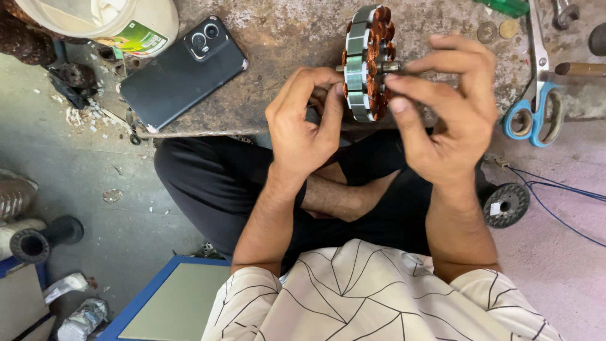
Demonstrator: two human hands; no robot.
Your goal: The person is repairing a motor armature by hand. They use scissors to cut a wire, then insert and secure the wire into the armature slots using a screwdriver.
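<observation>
Head view, stator [366,63] between left hand [303,123], right hand [451,123]

shirt [379,297]: white, thin black geometric lines (short sleeves) | trousers [214,183]: black | forearms bare

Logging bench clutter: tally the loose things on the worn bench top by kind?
Black smartphone: 1
Blue-handled scissors: 1
Round metal coins: 2
White plastic tub: 1
Total: 5
The copper-wound motor stator is held in the left hand and right hand, so it isn't counted.
</observation>
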